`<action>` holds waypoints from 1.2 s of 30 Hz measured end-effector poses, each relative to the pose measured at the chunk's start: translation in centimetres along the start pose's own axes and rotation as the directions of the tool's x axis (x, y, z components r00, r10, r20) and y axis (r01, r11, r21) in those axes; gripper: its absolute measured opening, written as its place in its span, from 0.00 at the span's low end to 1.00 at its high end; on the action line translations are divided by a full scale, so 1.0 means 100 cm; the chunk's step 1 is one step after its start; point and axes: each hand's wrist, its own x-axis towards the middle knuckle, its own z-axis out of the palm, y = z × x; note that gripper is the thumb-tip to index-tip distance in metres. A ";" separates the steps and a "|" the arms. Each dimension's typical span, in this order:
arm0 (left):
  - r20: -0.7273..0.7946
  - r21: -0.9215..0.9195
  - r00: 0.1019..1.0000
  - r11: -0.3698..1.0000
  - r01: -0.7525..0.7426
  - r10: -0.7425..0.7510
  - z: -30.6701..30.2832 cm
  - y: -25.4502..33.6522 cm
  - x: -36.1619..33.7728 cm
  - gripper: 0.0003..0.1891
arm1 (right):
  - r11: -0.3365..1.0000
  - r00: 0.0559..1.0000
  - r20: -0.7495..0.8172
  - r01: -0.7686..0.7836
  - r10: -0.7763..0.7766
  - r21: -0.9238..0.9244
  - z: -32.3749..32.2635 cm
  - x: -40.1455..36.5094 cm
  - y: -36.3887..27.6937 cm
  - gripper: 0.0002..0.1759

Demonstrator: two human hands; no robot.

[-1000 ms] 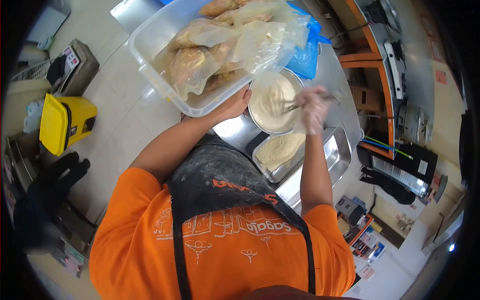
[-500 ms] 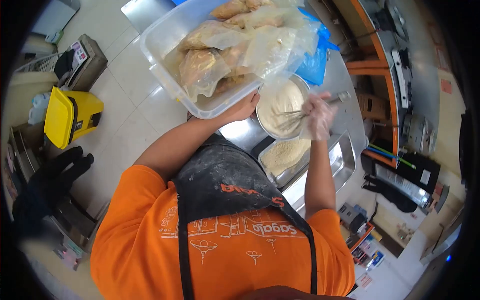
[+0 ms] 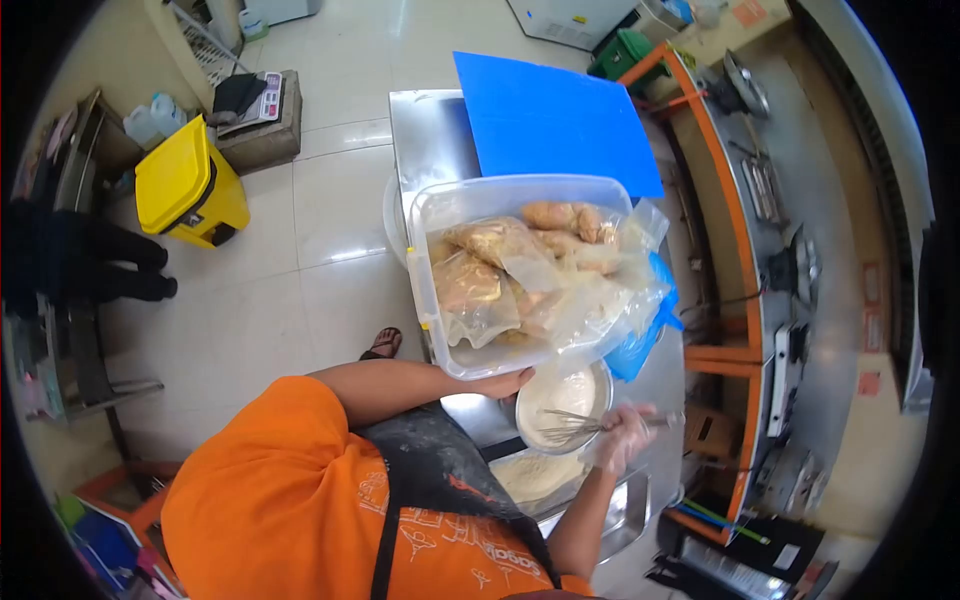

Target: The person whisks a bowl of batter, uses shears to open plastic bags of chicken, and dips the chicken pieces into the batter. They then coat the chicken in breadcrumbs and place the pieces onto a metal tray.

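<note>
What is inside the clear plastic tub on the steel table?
Clear bags of brownish food pieces fill the tub; its floor and any lower bags are covered.

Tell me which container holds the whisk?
The round metal bowl of pale batter; the whisk sits in it, not in the crumb tray or clear tub.

The scene is taken by one camera, worn on the head and tilted steeply down and forward. Edges are bent by a fisheye lens. The shirt (image 3: pixel 290 490) is seen closest, at the bottom. The left hand (image 3: pixel 505 383) at the tub (image 3: pixel 520 185) and the right hand (image 3: pixel 625 440) on the whisk (image 3: pixel 567 426) are framed near, low centre; the floor (image 3: pixel 300 230) is shown farther off, left.
</note>
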 end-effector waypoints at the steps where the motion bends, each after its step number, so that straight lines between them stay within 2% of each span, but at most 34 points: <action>1: 0.021 -0.021 1.000 1.000 0.012 -0.011 0.003 0.002 -0.002 0.14 | 0.976 0.988 -0.088 -0.109 0.127 0.189 0.005 -0.006 -0.037 0.09; 2: 0.035 -0.028 0.999 0.999 0.019 -0.018 0.004 0.002 -0.001 0.14 | 0.906 0.951 -0.165 -0.184 0.262 0.381 0.009 -0.013 -0.060 0.09; 5: 0.055 -0.018 0.998 1.000 0.012 -0.011 0.004 0.008 -0.001 0.14 | 0.923 0.934 0.007 -0.354 0.357 0.148 0.019 -0.019 -0.047 0.10; 8: 0.033 0.001 0.999 1.000 0.012 -0.012 -0.001 0.008 -0.003 0.15 | 0.860 0.932 -0.180 -0.198 0.313 0.470 0.004 -0.010 -0.060 0.11; 9: 0.037 0.012 0.999 1.000 0.012 -0.012 -0.001 0.007 -0.004 0.15 | 0.983 0.972 -0.216 -0.050 0.088 0.175 -0.004 -0.014 -0.031 0.11; 11: 0.004 0.080 1.000 0.996 -0.031 0.031 -0.004 0.002 0.001 0.15 | 0.998 0.989 -0.142 -0.042 0.036 -0.039 -0.004 -0.020 -0.013 0.11; 12: -0.132 0.224 0.979 0.967 -0.124 0.156 -0.001 -0.008 -0.002 0.15 | 0.977 0.978 -0.042 -0.204 0.207 0.064 0.008 -0.018 -0.026 0.10; 13: -0.309 0.426 0.891 0.886 -0.182 0.331 0.005 -0.017 0.000 0.15 | 0.972 0.981 -0.065 -0.170 0.182 0.164 0.009 -0.007 -0.040 0.10; 14: -0.397 0.522 0.819 0.836 -0.170 0.415 0.006 -0.020 0.001 0.16 | 0.952 0.982 -0.085 -0.137 0.166 0.274 0.007 -0.005 -0.051 0.10; 15: -0.417 0.508 0.812 0.845 -0.164 0.408 -0.001 -0.010 -0.002 0.16 | 0.920 0.975 -0.132 -0.115 0.176 0.374 0.003 -0.013 -0.055 0.10; 16: -0.245 0.409 0.932 0.900 -0.149 0.266 -0.008 -0.001 -0.006 0.16 | 0.924 0.966 -0.088 -0.205 0.245 0.322 0.005 -0.020 -0.046 0.09; 17: -0.043 0.321 0.995 0.944 -0.075 0.094 -0.023 0.018 -0.012 0.16 | 0.920 0.943 -0.069 -0.298 0.325 0.255 0.006 -0.029 -0.027 0.09; 18: 0.148 0.278 0.986 0.960 0.029 -0.072 -0.037 0.036 -0.018 0.17 | 0.904 0.914 -0.064 -0.381 0.400 0.195 0.009 -0.029 -0.011 0.09; 19: 0.202 0.343 0.978 0.939 -0.028 -0.044 -0.044 0.038 -0.022 0.17 | 0.880 0.880 -0.080 -0.454 0.468 0.141 0.005 -0.027 -0.001 0.10; 20: 0.252 0.404 0.968 0.909 -0.103 -0.002 -0.049 0.042 -0.019 0.18 | 0.921 0.917 -0.093 -0.383 0.389 0.073 0.012 -0.027 -0.033 0.09; 21: 0.236 0.142 0.966 0.987 0.075 -0.108 -0.040 0.038 -0.016 0.18 | 0.955 0.951 -0.156 -0.242 0.269 0.170 0.014 -0.029 -0.038 0.09; 22: 0.217 -0.180 0.953 0.950 0.254 -0.214 -0.029 0.034 -0.013 0.19 | 0.964 0.964 -0.114 -0.222 0.240 0.150 0.010 -0.020 -0.031 0.10; 23: 0.195 -0.451 0.929 0.812 0.371 -0.316 -0.019 0.031 -0.010 0.21 | 0.960 0.966 -0.076 -0.236 0.249 0.153 0.013 -0.026 -0.019 0.10; 24: 0.253 -0.416 0.932 0.841 0.345 -0.258 -0.018 0.032 -0.002 0.21 | 0.944 0.960 -0.011 -0.273 0.280 0.186 0.021 -0.040 -0.013 0.11; 25: 0.273 -0.389 0.930 0.856 0.341 -0.247 -0.020 0.017 -0.009 0.22 | 0.914 0.908 -0.123 -0.405 0.401 -0.005 0.025 -0.035 -0.001 0.12; 26: 0.259 -0.369 0.946 0.885 0.282 -0.194 -0.017 0.001 -0.006 0.22 | 0.820 0.828 -0.232 -0.550 0.510 -0.161 0.029 -0.033 0.011 0.19; 27: 0.234 -0.318 0.959 0.920 0.230 -0.159 -0.016 -0.014 -0.003 0.20 | 0.842 0.851 -0.234 -0.512 0.469 -0.172 0.029 -0.033 0.000 0.16; 28: 0.193 -0.205 0.980 0.974 0.094 -0.054 -0.007 -0.034 0.002 0.18 | 0.903 0.901 -0.221 -0.408 0.374 -0.135 0.023 -0.035 -0.010 0.14; 29: 0.108 0.029 0.979 0.984 -0.175 0.171 0.007 -0.067 0.002 0.17 | 0.947 0.940 -0.199 -0.302 0.277 -0.108 0.024 -0.035 -0.020 0.12; 30: 0.004 0.293 0.904 0.863 -0.411 0.428 0.028 -0.109 0.005 0.16 | 0.971 0.965 -0.175 -0.216 0.197 -0.101 0.025 -0.034 -0.027 0.10; 31: 0.179 -0.133 0.978 0.987 -0.085 0.108 0.015 -0.073 0.001 0.16 | 0.980 0.974 -0.165 -0.171 0.154 -0.100 0.026 -0.036 -0.031 0.09; 32: 0.329 -0.421 0.917 0.834 0.357 -0.227 0.002 -0.035 -0.002 0.16 | 0.983 0.982 -0.149 -0.138 0.120 -0.119 0.022 -0.044 -0.028 0.08; 33: 0.314 -0.364 0.914 0.856 0.367 -0.258 -0.012 0.011 -0.008 0.16 | 0.945 0.928 -0.178 -0.323 0.328 0.059 0.011 -0.053 -0.014 0.04; 34: 0.373 -0.188 0.898 0.929 0.320 -0.234 -0.018 0.024 -0.004 0.16 | 0.896 0.904 -0.211 -0.289 0.371 0.337 -0.010 -0.051 -0.009 0.06; 35: 0.415 -0.006 0.878 0.964 0.267 -0.241 -0.032 0.030 0.000 0.16 | 0.766 0.877 -0.197 -0.249 0.438 0.593 -0.026 -0.039 -0.003 0.09; 36: 0.194 0.092 0.970 0.987 0.131 -0.147 -0.047 0.043 -0.009 0.15 | 0.833 0.960 -0.135 -0.138 0.246 0.536 -0.005 -0.031 -0.015 0.12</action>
